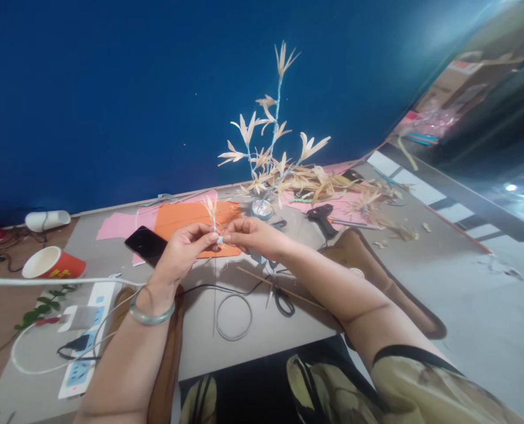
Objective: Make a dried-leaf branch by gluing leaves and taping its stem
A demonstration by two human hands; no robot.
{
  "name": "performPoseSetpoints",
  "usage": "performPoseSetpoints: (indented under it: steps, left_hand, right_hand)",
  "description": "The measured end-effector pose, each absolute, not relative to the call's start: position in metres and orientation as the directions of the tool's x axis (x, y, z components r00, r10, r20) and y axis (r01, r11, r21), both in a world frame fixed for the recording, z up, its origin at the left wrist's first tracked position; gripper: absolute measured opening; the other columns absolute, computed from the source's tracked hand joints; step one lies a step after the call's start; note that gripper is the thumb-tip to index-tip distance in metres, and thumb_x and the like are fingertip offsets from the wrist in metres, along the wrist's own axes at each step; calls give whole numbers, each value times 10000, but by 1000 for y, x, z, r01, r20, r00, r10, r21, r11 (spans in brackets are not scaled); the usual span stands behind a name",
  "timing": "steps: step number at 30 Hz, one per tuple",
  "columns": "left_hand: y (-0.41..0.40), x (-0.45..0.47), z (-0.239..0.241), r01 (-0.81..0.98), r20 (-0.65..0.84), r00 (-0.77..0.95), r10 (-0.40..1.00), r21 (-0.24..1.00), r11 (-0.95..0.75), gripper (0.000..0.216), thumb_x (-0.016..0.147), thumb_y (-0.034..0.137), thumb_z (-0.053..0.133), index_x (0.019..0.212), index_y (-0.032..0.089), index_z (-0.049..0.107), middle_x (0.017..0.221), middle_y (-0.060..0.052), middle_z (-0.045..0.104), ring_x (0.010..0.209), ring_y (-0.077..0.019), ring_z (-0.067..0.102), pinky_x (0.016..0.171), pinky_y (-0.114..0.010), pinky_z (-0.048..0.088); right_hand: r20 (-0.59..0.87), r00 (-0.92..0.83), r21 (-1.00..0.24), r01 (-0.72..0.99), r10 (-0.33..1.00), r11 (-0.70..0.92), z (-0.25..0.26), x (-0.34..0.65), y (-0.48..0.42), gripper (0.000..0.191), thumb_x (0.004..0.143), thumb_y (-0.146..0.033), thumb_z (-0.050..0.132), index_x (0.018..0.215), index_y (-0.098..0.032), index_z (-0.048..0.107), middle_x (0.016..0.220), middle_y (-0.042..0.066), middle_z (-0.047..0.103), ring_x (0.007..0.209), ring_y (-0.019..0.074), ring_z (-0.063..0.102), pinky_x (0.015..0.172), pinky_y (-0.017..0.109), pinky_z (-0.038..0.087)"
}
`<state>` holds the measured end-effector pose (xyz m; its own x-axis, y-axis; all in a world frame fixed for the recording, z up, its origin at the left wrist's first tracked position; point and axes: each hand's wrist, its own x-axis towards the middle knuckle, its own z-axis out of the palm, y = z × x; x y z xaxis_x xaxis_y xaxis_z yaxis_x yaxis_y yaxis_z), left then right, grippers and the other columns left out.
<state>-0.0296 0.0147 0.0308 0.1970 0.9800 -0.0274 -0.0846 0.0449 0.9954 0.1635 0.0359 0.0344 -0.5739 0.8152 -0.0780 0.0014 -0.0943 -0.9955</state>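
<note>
My left hand and right hand both pinched tight on a small straw-leaf sprig, fingertips meeting above the orange sheet, black phone just beside

Even, fairly bright light falls from the upper right, where glare hazes the blue wall, arms cast soft shadows on the surface, and wide-angle distortion bends and blurs the edges.

A craft workspace: glue gun, coloured paper, dried-leaf tree on table
</note>
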Motion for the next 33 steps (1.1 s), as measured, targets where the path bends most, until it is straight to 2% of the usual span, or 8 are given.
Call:
performPoseSetpoints:
  steps: [6, 8, 13, 16, 20, 24, 29, 33]
  left_hand:
    - [13, -31, 33, -43, -29, 247, 969, 998, 41, 223, 677, 319, 794, 752, 155, 661, 731, 4, 649, 644, -119, 636, 691, -291, 579]
    - [13, -32, 33, -24, -34, 280, 959, 999, 42, 217, 691, 319, 786, 768, 157, 664, 747, -1, 654, 654, -121, 637, 688, -289, 581]
    - [13, -32, 32, -10, -10, 294, 956, 1000, 13, 214, 712, 327, 769, 794, 157, 668, 775, -14, 659, 682, -134, 641, 684, -293, 583]
    - [13, -32, 32, 9, 1, 295, 955, 1000, -4, 206, 726, 328, 757, 805, 158, 671, 781, -20, 667, 697, -140, 644, 698, -295, 577]
    - [13, -32, 34, 52, 7, 280, 960, 998, -22, 207, 732, 336, 749, 811, 158, 681, 791, -26, 676, 721, -149, 653, 717, -293, 567]
    - [12, -30, 35, 75, -2, 282, 960, 997, -20, 204, 726, 336, 752, 807, 162, 683, 772, -14, 666, 686, -135, 637, 697, -281, 558]
    - [13, -30, 33, 97, 5, 261, 965, 995, -31, 206, 734, 340, 745, 814, 163, 679, 748, -10, 662, 663, -131, 633, 681, -271, 543]
    - [13, -28, 31, 114, 13, 232, 973, 993, -40, 209, 736, 344, 739, 814, 158, 682, 738, -13, 666, 662, -132, 635, 670, -266, 537]
  right_hand:
    - [70, -634, -994, 19, 770, 106, 34, 176, 46, 198, 685, -278, 771, 714, -137, 635, 789, 25, 655, 696, 105, 579, 643, 251, 482]
    - [68, -657, -997, -22, 751, 71, 31, 176, 46, 219, 650, -228, 789, 727, -140, 604, 873, 35, 660, 748, 114, 604, 674, 260, 508]
    - [9, -701, -992, -94, 714, -80, 28, 171, 41, 446, 570, -146, 833, 918, -167, 555, 944, 3, 597, 734, 75, 588, 603, 191, 502]
    - [-7, -703, -992, -86, 712, -94, 29, 169, 40, 429, 609, -158, 815, 960, -164, 569, 943, 9, 587, 708, 74, 590, 585, 195, 518]
    - [-11, -722, -986, -106, 692, -126, 30, 169, 41, 299, 702, -116, 691, 977, -158, 579, 903, 17, 626, 705, 93, 625, 635, 233, 543]
    - [-27, -679, -997, -31, 734, -65, 30, 168, 42, 194, 721, -73, 568, 896, -150, 600, 785, -4, 634, 595, 68, 554, 552, 201, 455]
    - [-1, -589, -994, 88, 808, 64, 33, 165, 39, 100, 752, -192, 637, 834, -134, 640, 780, 4, 637, 670, 91, 545, 630, 228, 423]
    - [40, -538, -997, 31, 842, 68, 28, 160, 36, 184, 747, -301, 698, 782, -132, 634, 770, 17, 639, 710, 111, 562, 690, 257, 440]
